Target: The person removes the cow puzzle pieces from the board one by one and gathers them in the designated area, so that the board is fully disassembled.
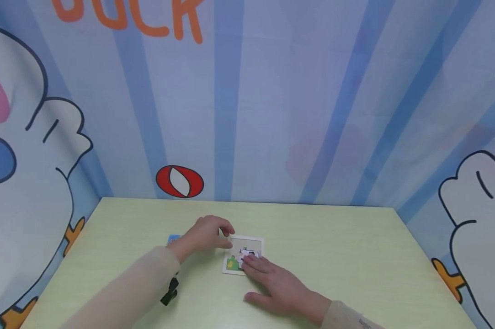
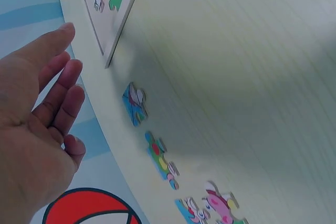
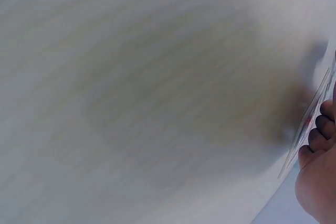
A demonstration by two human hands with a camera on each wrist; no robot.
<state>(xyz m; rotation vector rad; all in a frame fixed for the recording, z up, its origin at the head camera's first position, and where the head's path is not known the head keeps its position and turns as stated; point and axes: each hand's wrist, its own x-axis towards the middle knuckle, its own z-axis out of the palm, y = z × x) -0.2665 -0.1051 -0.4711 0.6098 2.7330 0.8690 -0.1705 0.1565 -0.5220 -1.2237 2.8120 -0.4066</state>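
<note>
Midway between the desk's (image 1: pixel 346 249) side edges, the jigsaw tray (image 1: pixel 250 242) lies under the right hand (image 1: pixel 278 285), fingers extended; the left hand (image 1: pixel 208 233), loosely curved and holding nothing, is at its left edge. Sideways pressure from the right could unseat the fitted pieces (image 1: pixel 232 263).

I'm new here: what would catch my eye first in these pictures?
Probably the big orange letters at the top left of the blue-striped backdrop. Below, on the pale yellow table, a person's right hand rests on a square white-framed picture puzzle, the left hand near its left edge. The left wrist view shows colourful loose puzzle pieces.
</note>
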